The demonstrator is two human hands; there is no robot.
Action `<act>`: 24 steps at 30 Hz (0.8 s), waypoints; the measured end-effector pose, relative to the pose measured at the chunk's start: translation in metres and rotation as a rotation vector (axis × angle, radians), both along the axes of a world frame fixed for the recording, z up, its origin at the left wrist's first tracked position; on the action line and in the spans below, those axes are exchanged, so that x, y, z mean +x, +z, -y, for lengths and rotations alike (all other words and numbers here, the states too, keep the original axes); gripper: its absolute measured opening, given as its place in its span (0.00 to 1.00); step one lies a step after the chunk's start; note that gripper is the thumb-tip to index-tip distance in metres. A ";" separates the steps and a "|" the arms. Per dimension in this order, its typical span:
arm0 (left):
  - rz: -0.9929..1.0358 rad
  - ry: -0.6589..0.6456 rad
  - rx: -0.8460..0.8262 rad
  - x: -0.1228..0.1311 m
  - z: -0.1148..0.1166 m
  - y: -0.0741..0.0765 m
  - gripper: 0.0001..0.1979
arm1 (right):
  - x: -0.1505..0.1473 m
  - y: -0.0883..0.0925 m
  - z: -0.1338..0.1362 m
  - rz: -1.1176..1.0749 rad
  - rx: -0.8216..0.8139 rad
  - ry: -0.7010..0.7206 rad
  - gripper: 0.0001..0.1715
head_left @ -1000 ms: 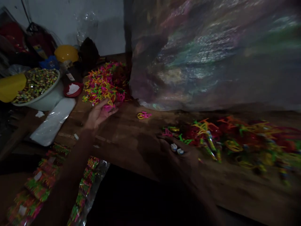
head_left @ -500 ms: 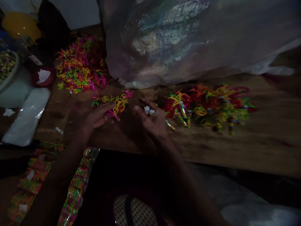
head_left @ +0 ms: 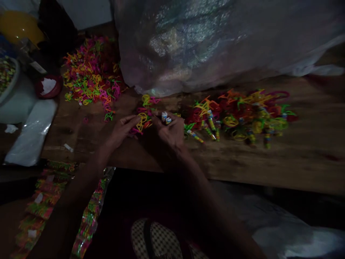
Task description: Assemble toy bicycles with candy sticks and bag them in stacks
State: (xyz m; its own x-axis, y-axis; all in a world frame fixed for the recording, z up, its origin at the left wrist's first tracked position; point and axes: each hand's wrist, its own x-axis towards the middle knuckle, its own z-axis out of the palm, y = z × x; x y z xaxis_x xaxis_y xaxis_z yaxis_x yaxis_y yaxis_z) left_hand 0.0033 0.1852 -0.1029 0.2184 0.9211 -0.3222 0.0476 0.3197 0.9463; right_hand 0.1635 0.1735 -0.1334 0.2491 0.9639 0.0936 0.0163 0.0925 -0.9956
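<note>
My left hand [head_left: 121,131] is closed at the fingertips on a small yellow plastic toy piece [head_left: 142,120], in a little cluster of pink, orange and green pieces. Just to the right, my right hand [head_left: 171,133] is wrapped round a few small tubes with white caps [head_left: 165,117]; its fingertips reach the cluster's right side. The tubes' lower parts are hidden in the palm. Beyond my right hand lies a row of mixed plastic pieces [head_left: 230,120] with candy-filled tubes [head_left: 211,120] among them. The dim light blurs the exact shapes.
A large heap of bright plastic pieces [head_left: 91,77] lies at the back left. A big filled plastic sack [head_left: 188,46] stands along the table's back. At left are a pale bucket [head_left: 20,97], a red bowl [head_left: 43,94] and clear bags [head_left: 32,133]. Filled strips [head_left: 90,219] hang below the table edge [head_left: 151,167].
My left hand has moved right and its fingers have closed on the cluster. The loose pieces have shifted right, towards my right hand, which still holds the white-capped tubes.
</note>
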 end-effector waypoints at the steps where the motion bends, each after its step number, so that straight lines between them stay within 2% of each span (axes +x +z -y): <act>1: -0.010 0.017 0.012 0.001 0.001 -0.002 0.18 | -0.001 -0.001 0.001 0.014 0.006 -0.031 0.14; 4: -0.108 -0.037 0.107 0.003 0.004 -0.006 0.14 | -0.002 -0.007 0.002 0.017 0.009 -0.049 0.14; 8: -0.452 -0.070 0.457 0.007 0.010 0.003 0.10 | -0.003 -0.005 -0.001 0.010 -0.024 -0.021 0.10; 12: -0.433 0.048 0.656 0.012 0.019 0.019 0.07 | -0.002 0.014 0.009 0.229 0.145 -0.099 0.08; 13: -0.507 0.123 0.735 0.012 0.019 0.017 0.07 | -0.003 0.018 0.010 0.285 0.217 -0.101 0.10; 15: -0.628 0.191 0.753 0.016 0.015 0.007 0.09 | -0.005 0.021 0.009 0.338 0.343 -0.029 0.16; 18: -0.615 0.216 0.934 0.024 0.009 -0.007 0.11 | -0.005 0.024 0.002 0.299 0.208 -0.045 0.12; 21: -0.551 0.188 1.086 0.028 0.005 -0.006 0.13 | -0.003 0.029 -0.003 0.193 0.114 -0.107 0.10; 22: -0.532 0.160 1.094 0.027 0.002 -0.003 0.13 | -0.003 0.031 -0.004 0.179 0.075 -0.127 0.09; 24: -0.498 0.061 1.009 0.024 -0.005 0.004 0.11 | 0.000 0.033 -0.005 0.227 0.010 -0.125 0.10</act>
State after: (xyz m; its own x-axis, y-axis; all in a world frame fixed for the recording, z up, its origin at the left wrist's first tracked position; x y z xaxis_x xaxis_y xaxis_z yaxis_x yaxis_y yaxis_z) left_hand 0.0274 0.1905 -0.0989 0.2194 0.8143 0.5374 0.5028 -0.5664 0.6530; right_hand 0.1633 0.1783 -0.1008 0.3376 0.9258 0.1698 0.2513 0.0852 -0.9642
